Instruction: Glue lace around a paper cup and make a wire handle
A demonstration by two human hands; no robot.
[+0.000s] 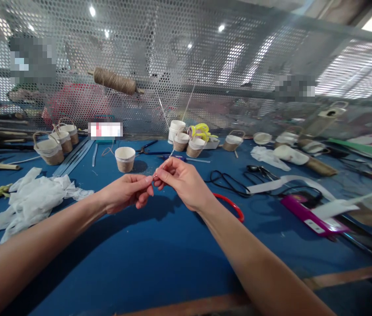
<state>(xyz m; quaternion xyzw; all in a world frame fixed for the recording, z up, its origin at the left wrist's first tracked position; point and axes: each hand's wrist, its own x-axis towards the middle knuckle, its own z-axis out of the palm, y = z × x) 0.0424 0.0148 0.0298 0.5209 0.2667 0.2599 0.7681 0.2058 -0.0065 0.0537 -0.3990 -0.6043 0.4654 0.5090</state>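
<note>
My left hand and my right hand meet above the middle of the blue table, fingertips almost touching. Between thumb and fingers, the right hand pinches a thin pale strand that sticks up past its fingers; whether it is wire or twine I cannot tell. The left fingers are pinched at the strand's lower end, which they mostly hide. Just beyond the left hand stands a small paper cup with a brown twine-like wrap, upright and without a visible fixed handle. Behind the right hand lie blue-handled pliers.
Handled cups line the back left, near clear strips. Crumpled white fabric lies left. More cups and a yellow roll stand at the back. A red ring-like piece, black cable and purple power strip lie right.
</note>
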